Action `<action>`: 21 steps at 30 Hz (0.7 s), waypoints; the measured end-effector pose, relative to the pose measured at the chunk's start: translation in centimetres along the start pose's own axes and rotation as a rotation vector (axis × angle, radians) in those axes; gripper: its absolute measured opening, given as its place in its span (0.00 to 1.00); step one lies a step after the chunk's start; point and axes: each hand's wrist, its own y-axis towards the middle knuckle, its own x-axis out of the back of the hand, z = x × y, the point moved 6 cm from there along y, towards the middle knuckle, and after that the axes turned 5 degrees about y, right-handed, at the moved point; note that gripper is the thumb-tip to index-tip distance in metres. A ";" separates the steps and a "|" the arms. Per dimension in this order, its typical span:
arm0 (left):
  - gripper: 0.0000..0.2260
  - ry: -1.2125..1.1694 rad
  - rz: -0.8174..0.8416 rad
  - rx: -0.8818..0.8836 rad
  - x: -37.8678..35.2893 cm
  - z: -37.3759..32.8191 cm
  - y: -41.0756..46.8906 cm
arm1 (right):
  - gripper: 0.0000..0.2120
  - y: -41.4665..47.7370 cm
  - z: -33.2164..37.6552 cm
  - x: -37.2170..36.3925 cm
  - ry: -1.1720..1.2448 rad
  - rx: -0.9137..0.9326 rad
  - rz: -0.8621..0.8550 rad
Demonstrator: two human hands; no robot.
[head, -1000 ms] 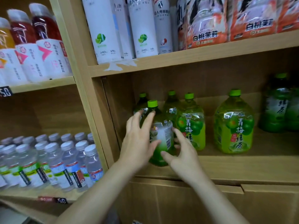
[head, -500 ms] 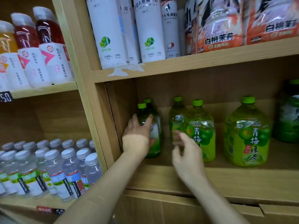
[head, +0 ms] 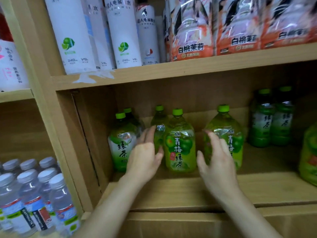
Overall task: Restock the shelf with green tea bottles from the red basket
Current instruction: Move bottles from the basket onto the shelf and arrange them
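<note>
Standing at the left end of the wooden shelf (head: 171,191), the green tea bottle (head: 121,143) is up straight, close to the side wall. It has a green cap and a white and green label. One more green cap (head: 127,110) peeks out right behind it. So this bottle is in its place, and I think that bit of the job is done. The red basket is not in sight, so I cannot tell how many bottles are left to bring.

The left hand (head: 144,157) is open with straight fingers. It is just beside the green tea bottle, between it and the plum tea bottle (head: 180,148) in the middle. The right hand (head: 217,162) is open too, on the other side of that middle bottle. Neither hand holds anything. I cannot tell if they touch a bottle.

The shelf holds more drinks. Another plum bottle (head: 228,127) stands behind the right hand, and two dark green bottles (head: 271,121) stand farther right. Up above are tall white bottles (head: 72,35) and orange packs (head: 192,31). Down on the left sit water bottles (head: 34,194) with pale caps.
</note>
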 end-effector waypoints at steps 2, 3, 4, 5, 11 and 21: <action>0.41 -0.203 0.168 0.057 -3.0 -1.8 0.0 | 0.30 0.2 -0.3 -0.1 -0.154 0.003 -0.019; 0.45 -0.211 0.204 0.090 -4.2 -2.3 -0.1 | 0.32 0.4 -0.7 0.5 -0.214 -0.013 -0.077; 0.47 -0.184 0.199 0.120 -5.0 -2.6 -0.1 | 0.36 0.6 -1.2 1.4 -0.241 -0.056 -0.133; 0.48 -0.148 0.163 0.144 -5.4 -2.6 -0.2 | 0.41 1.1 -2.1 2.3 -0.236 -0.127 -0.156; 0.47 0.023 0.068 0.191 -6.5 -3.6 0.4 | 0.61 3.0 -8.9 2.0 0.019 -0.401 0.048; 0.46 0.153 0.122 0.195 -10.0 -7.7 5.8 | 0.60 8.5 -13.4 0.2 -0.158 -0.503 0.128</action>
